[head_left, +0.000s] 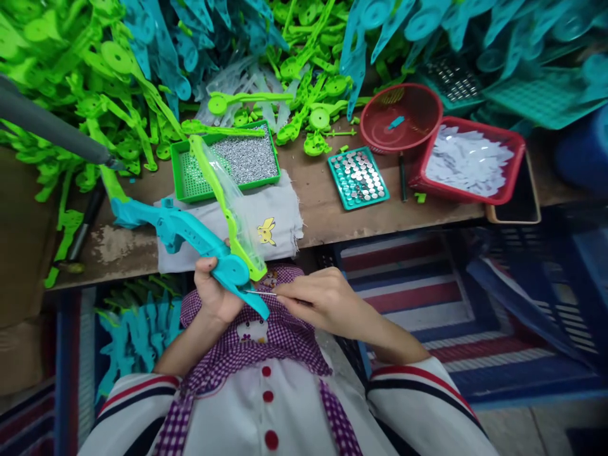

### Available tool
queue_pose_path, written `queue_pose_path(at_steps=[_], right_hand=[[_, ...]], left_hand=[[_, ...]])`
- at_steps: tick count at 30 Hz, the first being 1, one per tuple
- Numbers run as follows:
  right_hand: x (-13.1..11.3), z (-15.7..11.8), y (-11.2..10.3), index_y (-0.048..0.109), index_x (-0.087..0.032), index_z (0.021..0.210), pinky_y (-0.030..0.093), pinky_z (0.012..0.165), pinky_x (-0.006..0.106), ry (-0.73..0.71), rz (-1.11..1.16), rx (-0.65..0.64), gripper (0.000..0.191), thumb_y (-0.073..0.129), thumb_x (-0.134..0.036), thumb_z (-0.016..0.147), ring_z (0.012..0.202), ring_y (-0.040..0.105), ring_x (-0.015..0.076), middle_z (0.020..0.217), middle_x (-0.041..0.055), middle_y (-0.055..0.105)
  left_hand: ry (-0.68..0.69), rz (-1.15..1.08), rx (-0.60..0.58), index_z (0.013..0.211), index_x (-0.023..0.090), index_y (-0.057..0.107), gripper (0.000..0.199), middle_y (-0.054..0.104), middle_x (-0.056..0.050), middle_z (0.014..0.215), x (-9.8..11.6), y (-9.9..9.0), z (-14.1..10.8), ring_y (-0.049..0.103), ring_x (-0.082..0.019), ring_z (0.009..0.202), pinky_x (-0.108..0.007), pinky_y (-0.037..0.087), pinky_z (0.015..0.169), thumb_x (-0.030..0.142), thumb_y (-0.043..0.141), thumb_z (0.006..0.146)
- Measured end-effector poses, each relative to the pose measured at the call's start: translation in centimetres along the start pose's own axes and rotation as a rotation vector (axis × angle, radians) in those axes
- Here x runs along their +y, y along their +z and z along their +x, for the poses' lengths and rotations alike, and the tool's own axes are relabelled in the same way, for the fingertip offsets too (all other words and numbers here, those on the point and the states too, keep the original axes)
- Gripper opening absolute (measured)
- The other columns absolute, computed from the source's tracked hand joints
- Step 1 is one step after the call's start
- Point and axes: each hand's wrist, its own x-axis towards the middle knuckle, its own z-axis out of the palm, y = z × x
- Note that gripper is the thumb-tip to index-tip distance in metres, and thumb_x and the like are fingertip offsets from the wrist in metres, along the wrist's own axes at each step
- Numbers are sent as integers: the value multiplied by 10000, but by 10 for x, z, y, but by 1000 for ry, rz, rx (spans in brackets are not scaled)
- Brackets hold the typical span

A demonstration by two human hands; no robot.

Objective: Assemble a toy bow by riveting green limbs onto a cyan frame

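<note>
The blue plastic part (192, 237) is held on the near side of the green tray (228, 192), slanting from the left of that tray down toward the apron (237, 348). The left hand (216, 297) is curled around its near portion, the thumb pressed against its edge beside a round disc shape. The right hand (327, 304) pinches a thin metal-shafted tool (261, 293) between thumb and fingers, its tip at the blue plastic part's near end. A lime-green strip (223, 196) with a clear plastic piece (237, 202) alongside crosses over the green tray's front edge, reaching down to the blue plastic part.

The green tray holds small silver pieces. In front of it lies a grey cloth (285, 206) printed with a yellow long-eared cartoon figure. To its right on the wooden table (313, 218) are a teal tray (365, 204) of round silver discs, then a red bowl (380, 123) and a red basket (456, 195) of white pieces. Behind the green tray are heaps of lime-green parts (116, 57) and blue parts (152, 38)
</note>
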Motion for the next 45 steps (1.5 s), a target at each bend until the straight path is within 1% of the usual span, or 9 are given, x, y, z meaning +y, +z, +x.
queue_pose_path(at_steps=[4, 10, 15, 17, 22, 30, 36, 42, 45], right_hand=[[2, 8, -2, 733, -177, 920, 400, 547, 215, -2, -94, -117, 241, 517, -271, 973, 607, 650, 89, 743, -4, 756], [7, 8, 0, 721, -157, 893, 338, 538, 242, -130, -196, -65, 318, 441, -263, 1001, 539, 554, 80, 655, -3, 692], [7, 11, -16, 712, -172, 912, 260, 515, 264, -143, -209, -212, 284, 453, -261, 988, 520, 492, 74, 653, -15, 664], [8, 11, -16, 708, -173, 906, 254, 516, 264, -124, -199, -222, 281, 456, -268, 986, 525, 488, 75, 658, -15, 661], [11, 7, -5, 712, -167, 893, 278, 525, 250, -117, -148, -141, 273, 472, -261, 983, 560, 533, 77, 666, -10, 680], [16, 14, -12, 735, -154, 859, 382, 563, 214, -5, 93, -202, 255, 521, -246, 963, 622, 643, 92, 728, 21, 753], [8, 5, 4, 730, -139, 882, 414, 553, 195, 66, 177, -40, 247, 514, -222, 969, 575, 621, 73, 705, 12, 743], [-2, -7, 19, 690, -161, 788, 338, 512, 226, -62, -214, 172, 255, 524, -228, 970, 492, 511, 58, 559, -52, 611], [-2, -10, 22, 677, -165, 853, 304, 518, 259, -162, -390, 244, 167, 557, -227, 950, 482, 442, 68, 538, -71, 536]], left_hand=[[-11, -33, -33, 953, 233, 673, 384, 727, 1, 810, -5, 9, -1, 676, -200, 723, -364, 582, 718, 421, 734, 624], [8, -46, -37, 904, 208, 658, 393, 675, 7, 711, -8, 14, 1, 621, -166, 616, -286, 534, 567, 406, 756, 578], [61, -84, -8, 900, 225, 657, 394, 688, -6, 774, -9, 12, 3, 615, -183, 644, -283, 502, 547, 382, 749, 551], [82, -92, -11, 914, 239, 657, 398, 677, -3, 777, -9, 13, 3, 609, -190, 664, -289, 495, 561, 392, 742, 557], [78, -72, -27, 949, 262, 657, 424, 641, 8, 745, -10, 13, 3, 591, -190, 668, -319, 505, 614, 400, 751, 559], [91, -19, -65, 724, 218, 598, 330, 599, 2, 681, -11, 15, 3, 575, -195, 688, -315, 500, 600, 445, 758, 546], [117, -53, -55, 739, 220, 586, 349, 586, 16, 658, -10, 16, 7, 538, -152, 609, -242, 441, 493, 403, 782, 516], [75, -64, 14, 877, 262, 623, 321, 665, -4, 778, -9, 17, 9, 634, -213, 761, -272, 508, 539, 377, 704, 588], [65, -67, 38, 899, 282, 631, 338, 693, -2, 842, -9, 18, 10, 651, -215, 780, -269, 521, 534, 350, 687, 573]])
